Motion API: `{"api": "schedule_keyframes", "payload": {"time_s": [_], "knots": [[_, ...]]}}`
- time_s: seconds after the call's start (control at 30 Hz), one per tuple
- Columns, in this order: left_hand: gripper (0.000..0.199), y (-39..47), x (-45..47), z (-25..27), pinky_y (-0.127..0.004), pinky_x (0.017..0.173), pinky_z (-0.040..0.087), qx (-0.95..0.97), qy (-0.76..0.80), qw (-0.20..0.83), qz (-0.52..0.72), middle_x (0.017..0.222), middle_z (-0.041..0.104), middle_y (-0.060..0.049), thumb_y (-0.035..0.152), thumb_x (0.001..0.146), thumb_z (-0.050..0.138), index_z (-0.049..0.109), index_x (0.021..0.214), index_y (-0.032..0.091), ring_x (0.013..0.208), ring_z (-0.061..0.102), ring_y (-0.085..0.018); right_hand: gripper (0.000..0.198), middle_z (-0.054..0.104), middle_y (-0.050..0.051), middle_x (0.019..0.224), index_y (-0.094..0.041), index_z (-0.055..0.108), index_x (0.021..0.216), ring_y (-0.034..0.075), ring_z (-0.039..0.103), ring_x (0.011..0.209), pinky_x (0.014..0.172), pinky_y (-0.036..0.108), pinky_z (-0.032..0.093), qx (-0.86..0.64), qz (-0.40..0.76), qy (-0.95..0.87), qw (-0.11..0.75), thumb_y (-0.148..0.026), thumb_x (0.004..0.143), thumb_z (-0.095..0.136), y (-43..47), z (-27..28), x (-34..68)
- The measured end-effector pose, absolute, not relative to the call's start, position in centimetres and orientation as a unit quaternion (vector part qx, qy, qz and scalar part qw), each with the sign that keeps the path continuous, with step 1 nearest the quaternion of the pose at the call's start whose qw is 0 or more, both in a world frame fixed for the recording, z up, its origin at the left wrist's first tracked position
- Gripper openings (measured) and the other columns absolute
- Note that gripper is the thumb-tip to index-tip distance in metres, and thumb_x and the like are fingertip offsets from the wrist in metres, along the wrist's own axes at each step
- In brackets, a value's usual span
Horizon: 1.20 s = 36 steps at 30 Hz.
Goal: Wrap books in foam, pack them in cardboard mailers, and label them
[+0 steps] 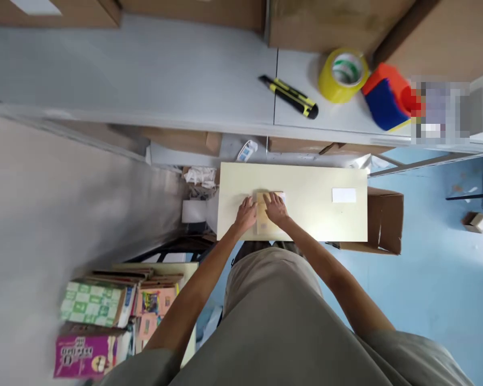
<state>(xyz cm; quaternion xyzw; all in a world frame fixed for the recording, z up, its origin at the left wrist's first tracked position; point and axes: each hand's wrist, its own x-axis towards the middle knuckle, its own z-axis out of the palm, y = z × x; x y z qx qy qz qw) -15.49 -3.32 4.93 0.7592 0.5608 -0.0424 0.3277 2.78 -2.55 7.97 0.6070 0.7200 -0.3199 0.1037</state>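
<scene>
A flat, tan-yellow packet (268,217) lies on the cream tabletop (306,220) in front of my body; whether it is a small box or an envelope I cannot tell. My left hand (247,212) rests at its left edge, fingers slightly bent and the thumb side touching it. Across its upper right part lies my right hand (276,208), fingers spread on the surface. A strip of something pale shows at the packet's top right corner, partly hidden under the right fingers. To the right on the same tabletop lies a white card (343,195).
A grey shelf (165,75) beyond the table holds a utility knife (292,97), yellow tape roll (342,75), red-and-blue tape dispenser (389,99) and cardboard boxes. An open carton (386,220) stands right of the table. Stacked printed packages (92,305) sit at lower left.
</scene>
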Motion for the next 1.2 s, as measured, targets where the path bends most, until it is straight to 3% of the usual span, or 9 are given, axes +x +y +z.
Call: {"api": "schedule_keyframes", "payload": {"time_s": [0.2,0.4,0.5,0.6,0.73,0.93,1.07,1.2], "knots": [[0.047,5.8,-15.1,13.9,-0.057,0.145,0.049,0.818,0.49,0.248,0.171,0.169,0.07,-0.02,0.014,0.111,0.059,0.072,0.156,0.02,0.165,0.064,-0.035,0.066,0.052,0.027,0.189,-0.014,0.054,0.182,0.043,0.048,0.176,0.145,0.061,0.042,0.642,-0.197,0.737,-0.073,-0.027,0.118,0.052,1.7,16.7,5.2],[0.044,12.6,-12.3,25.6,-0.054,0.14,0.055,0.814,0.446,0.153,0.339,0.16,0.076,-0.016,0.016,0.115,0.055,0.074,0.154,0.024,0.155,0.07,-0.032,0.062,0.056,0.024,0.185,-0.014,0.058,0.178,0.044,0.053,0.167,0.139,0.063,0.045,0.662,-0.048,0.716,-0.218,-0.032,0.122,0.04,12.2,27.4,7.1],[0.043,12.8,-12.4,28.6,-0.053,0.139,0.055,0.806,0.444,0.124,0.371,0.161,0.076,-0.015,0.018,0.117,0.054,0.074,0.154,0.025,0.155,0.069,-0.032,0.062,0.057,0.029,0.183,-0.01,0.057,0.176,0.045,0.054,0.162,0.135,0.064,0.047,0.678,-0.038,0.705,-0.207,-0.025,0.116,0.05,16.5,29.3,7.7],[0.041,11.7,-13.5,29.4,-0.051,0.138,0.056,0.798,0.451,0.113,0.384,0.157,0.077,-0.015,0.018,0.117,0.054,0.076,0.151,0.024,0.152,0.071,-0.031,0.055,0.07,0.034,0.166,-0.004,0.064,0.165,0.045,0.057,0.155,0.131,0.062,0.049,0.707,-0.053,0.69,-0.147,-0.021,0.113,0.057,19.2,29.3,8.1],[0.038,9.8,-15.1,28.6,-0.053,0.136,0.057,0.777,0.472,0.125,0.396,0.152,0.08,-0.013,0.017,0.115,0.058,0.077,0.146,0.026,0.148,0.073,-0.031,0.047,0.078,0.032,0.15,-0.005,0.071,0.155,0.044,0.058,0.15,0.129,0.058,0.05,0.709,-0.043,0.695,-0.113,-0.022,0.113,0.058,20.3,28.8,8.8],[0.038,6.4,-16.3,22.9,-0.05,0.135,0.058,0.735,0.53,0.186,0.38,0.154,0.08,-0.013,0.019,0.116,0.06,0.074,0.15,0.025,0.149,0.073,-0.031,0.051,0.076,0.024,0.148,-0.015,0.068,0.162,0.043,0.063,0.143,0.127,0.065,0.054,0.645,-0.032,0.738,-0.196,-0.031,0.115,0.056,15.4,25.1,9.1],[0.038,2.0,-16.2,14.4,-0.051,0.134,0.059,0.697,0.604,0.282,0.263,0.151,0.082,-0.015,0.016,0.112,0.061,0.075,0.147,0.023,0.146,0.076,-0.033,0.054,0.073,0.021,0.15,-0.02,0.065,0.165,0.041,0.065,0.142,0.125,0.065,0.058,0.615,-0.121,0.755,-0.193,-0.034,0.114,0.06,6.5,19.7,7.8],[0.043,-3.9,-15.8,6.1,-0.054,0.124,0.065,0.638,0.656,0.394,0.088,0.144,0.083,-0.02,0.009,0.107,0.062,0.075,0.148,0.016,0.127,0.084,-0.035,0.046,0.077,0.019,0.14,-0.02,0.075,0.148,0.036,0.073,0.128,0.119,0.055,0.063,0.647,-0.272,0.698,-0.147,-0.03,0.104,0.069,-2.2,13.2,6.3]]}}
